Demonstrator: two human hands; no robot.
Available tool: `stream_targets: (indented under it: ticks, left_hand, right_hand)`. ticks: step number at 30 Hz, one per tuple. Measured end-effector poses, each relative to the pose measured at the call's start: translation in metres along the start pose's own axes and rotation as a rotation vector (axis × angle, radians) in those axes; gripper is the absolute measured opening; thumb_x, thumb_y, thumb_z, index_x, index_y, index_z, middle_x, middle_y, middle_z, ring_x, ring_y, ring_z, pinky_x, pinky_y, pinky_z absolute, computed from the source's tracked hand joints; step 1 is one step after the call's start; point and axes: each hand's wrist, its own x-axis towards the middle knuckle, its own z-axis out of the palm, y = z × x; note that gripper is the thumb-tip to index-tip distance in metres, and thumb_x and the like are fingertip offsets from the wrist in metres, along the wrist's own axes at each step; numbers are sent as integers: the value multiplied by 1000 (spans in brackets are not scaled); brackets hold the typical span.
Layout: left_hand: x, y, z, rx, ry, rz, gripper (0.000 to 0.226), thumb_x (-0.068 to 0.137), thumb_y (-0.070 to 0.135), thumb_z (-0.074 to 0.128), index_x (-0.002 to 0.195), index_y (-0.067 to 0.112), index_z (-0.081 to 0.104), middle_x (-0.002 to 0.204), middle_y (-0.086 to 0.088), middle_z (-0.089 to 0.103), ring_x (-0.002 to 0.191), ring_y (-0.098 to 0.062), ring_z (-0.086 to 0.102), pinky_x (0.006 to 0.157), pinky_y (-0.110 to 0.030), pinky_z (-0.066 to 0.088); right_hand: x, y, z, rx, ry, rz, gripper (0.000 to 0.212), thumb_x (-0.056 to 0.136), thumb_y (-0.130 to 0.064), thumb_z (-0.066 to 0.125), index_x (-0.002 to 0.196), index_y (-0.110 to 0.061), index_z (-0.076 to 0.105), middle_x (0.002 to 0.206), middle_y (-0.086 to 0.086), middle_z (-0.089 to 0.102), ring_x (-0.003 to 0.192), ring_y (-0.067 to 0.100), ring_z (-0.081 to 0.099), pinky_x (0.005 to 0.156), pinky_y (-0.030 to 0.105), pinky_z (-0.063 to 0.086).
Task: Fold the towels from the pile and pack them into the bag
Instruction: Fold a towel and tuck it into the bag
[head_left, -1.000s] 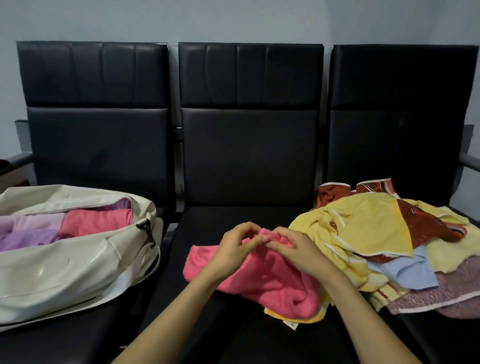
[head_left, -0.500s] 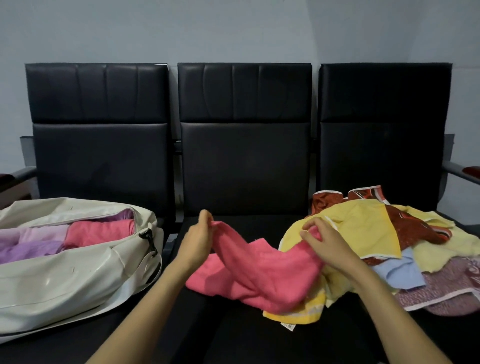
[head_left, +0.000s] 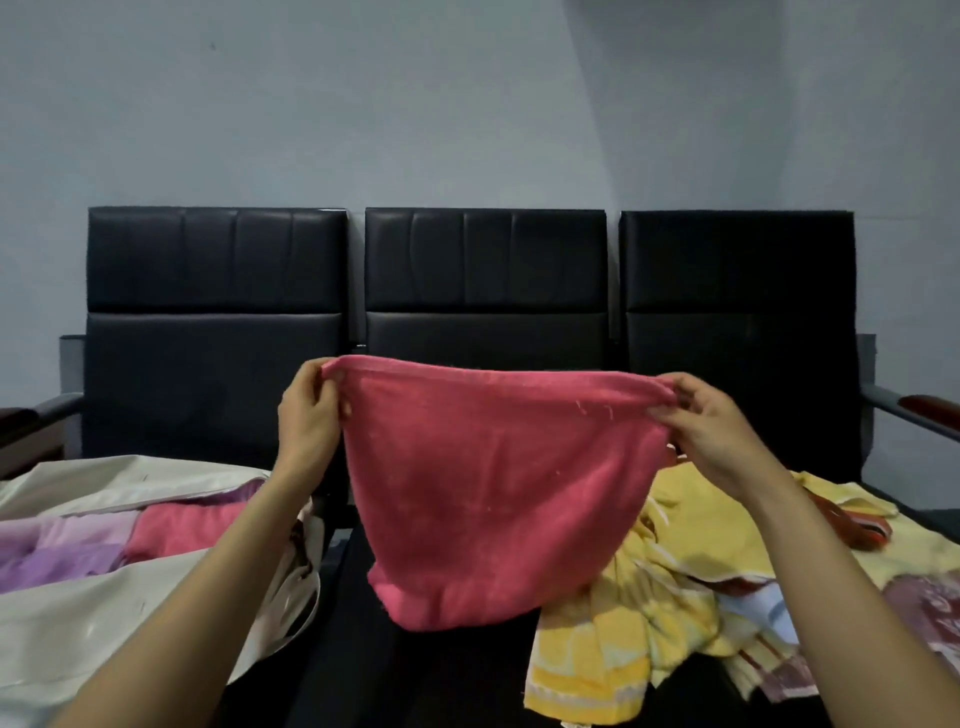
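1. The left hand (head_left: 306, 410) is sitting centre-left in the frame. Its grip is closing on the upper left corner of the towel (head_left: 493, 483), with thumb and curled fingers pinching the hem.
2. The right hand (head_left: 711, 431) is sitting centre-right at about the same height. Its grip is pinching the upper right corner in the same way, with the cloth bunching between thumb and fingertips.
3. The towel, pink, is hanging spread between the two hands in the middle of the frame. Its top edge is running nearly level, and its sides are narrowing toward a rounded lower end. That end is hanging in front of the middle seat; whether it is touching the seat I cannot tell.
4. The pile (head_left: 675, 561) is lying at the lower right on the right-hand seat, partly behind the towel and the right forearm. Yellow cloths are lying on top, with pale blue, rust-red and mauve patterned pieces showing among them.
5. The bag (head_left: 104, 613), cream-coloured, is lying open at the lower left on the left-hand seat. Folded towels (head_left: 182, 530) are lying inside it, pink one nearest the centre, lilac and purple ones toward the left edge.
6. Three black chairs (head_left: 483, 270) are standing in a row across the middle, backing onto a pale grey wall (head_left: 467, 104).
7. An armrest (head_left: 914, 410) is showing at the right edge.
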Motion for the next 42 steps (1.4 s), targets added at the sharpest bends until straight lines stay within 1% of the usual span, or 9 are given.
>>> stream_targets:
  ticks: [7, 12, 18, 21, 28, 31, 34, 38, 42]
  left_hand:
    - [54, 7, 27, -7, -168, -154, 30, 97, -1, 35, 87, 15, 58, 96, -17, 68, 75, -18, 67, 77, -31, 57]
    - [81, 24, 21, -53, -50, -69, 21, 98, 16, 46, 89, 27, 61, 100, -3, 68, 98, -21, 65, 92, -40, 52]
    - [40, 22, 5, -88, -15, -35, 14, 95, 14, 47, 98, 17, 61, 88, 8, 61, 84, -5, 55, 76, -22, 45]
    - [3, -4, -8, -65, -56, -127, 15, 92, 14, 47, 90, 17, 62, 84, 5, 59, 80, -7, 51, 73, -24, 41]
    - [-94, -79, -19, 120, -169, -386, 15, 95, 10, 43, 84, 10, 54, 77, -2, 49, 72, -14, 42, 61, -31, 32]
    - [-116, -114, -19, 286, -267, -524, 17, 94, 14, 48, 79, 13, 54, 80, -5, 58, 81, -22, 50, 69, -35, 37]
    - [-120, -129, -8, 391, -319, -578, 12, 96, 15, 47, 94, 7, 56, 100, -14, 60, 90, -25, 52, 74, -33, 37]
    - [-114, -136, 12, 507, -338, -578, 25, 98, 13, 42, 113, -2, 55, 116, -21, 59, 107, -33, 54, 77, -29, 33]
    - [-105, -151, 21, 533, -272, -608, 25, 97, 11, 40, 112, -4, 54, 119, -25, 58, 111, -37, 53, 81, -33, 35]
  right_hand:
    - [82, 12, 30, -99, 155, 138, 30, 89, 11, 51, 81, -17, 60, 85, 9, 63, 77, 18, 58, 62, 24, 49]
    - [108, -14, 34, 111, 335, 71, 25, 92, 1, 52, 89, -21, 63, 98, 8, 67, 88, 19, 63, 66, 26, 50]
    - [78, -19, 37, 160, 188, 28, 20, 97, -5, 48, 92, -19, 61, 86, 5, 64, 74, 14, 59, 66, 25, 48]
    - [51, 1, 34, 67, 113, 117, 13, 97, -15, 53, 89, -18, 61, 77, 5, 60, 62, 13, 54, 56, 26, 43]
    - [-25, 72, 23, -187, -70, 325, 11, 95, -8, 53, 100, -9, 63, 102, 15, 66, 90, 27, 61, 74, 35, 45]
    - [-45, 117, 22, -264, -101, 508, 12, 93, -12, 58, 97, -1, 61, 114, 16, 64, 94, 26, 59, 76, 33, 42]
    - [-53, 149, 29, -335, -55, 588, 13, 92, -16, 60, 84, -6, 57, 110, 18, 63, 90, 25, 55, 72, 32, 37]
    - [-44, 163, 42, -394, 0, 534, 14, 95, -17, 55, 85, -8, 55, 92, 10, 58, 78, 18, 49, 62, 30, 33]
    - [-17, 170, 53, -548, 36, 425, 27, 98, -23, 51, 90, 0, 62, 87, 9, 58, 83, 23, 52, 68, 31, 34]
